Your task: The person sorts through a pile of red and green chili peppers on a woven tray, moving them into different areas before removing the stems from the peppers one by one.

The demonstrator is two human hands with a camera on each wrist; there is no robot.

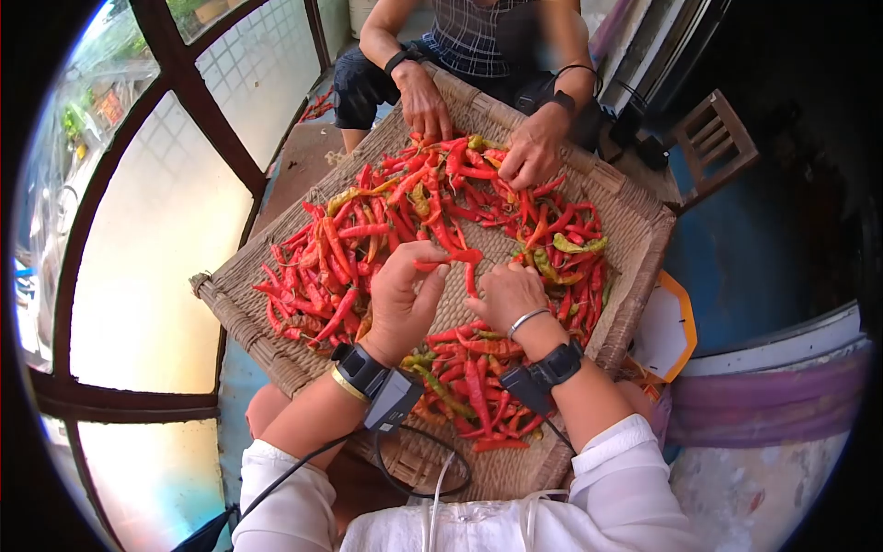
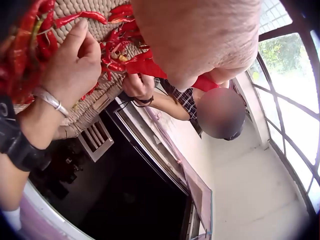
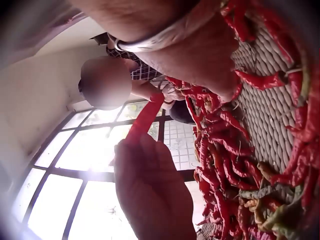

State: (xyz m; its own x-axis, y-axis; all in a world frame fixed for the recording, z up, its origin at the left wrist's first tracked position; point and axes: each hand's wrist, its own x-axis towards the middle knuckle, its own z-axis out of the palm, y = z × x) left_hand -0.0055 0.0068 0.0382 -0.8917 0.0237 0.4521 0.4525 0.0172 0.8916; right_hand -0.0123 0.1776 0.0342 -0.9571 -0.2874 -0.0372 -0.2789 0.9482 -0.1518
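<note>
My left hand [image 1: 402,296] is raised over the woven tray and pinches a red chili pepper [image 1: 463,257] between thumb and fingers. In the right wrist view this pepper [image 3: 144,120] points up from the fingertips. Lower and to the right, my right hand [image 1: 511,299] bends over the weave. Its thumb and fingertip pinch another red chili pepper [image 2: 95,16], as the left wrist view shows. Red chilies [image 1: 317,262] lie heaped in a ring around a bare patch of the woven tray [image 1: 494,247], with a few green and yellowish ones among them.
Opposite sits another person, whose hands [image 1: 536,147] reach into the far side of the heap. Framed windows [image 1: 147,248] run along the left. A wooden chair [image 1: 716,143] stands at the far right, and an orange-edged white object [image 1: 667,327] is beside the tray.
</note>
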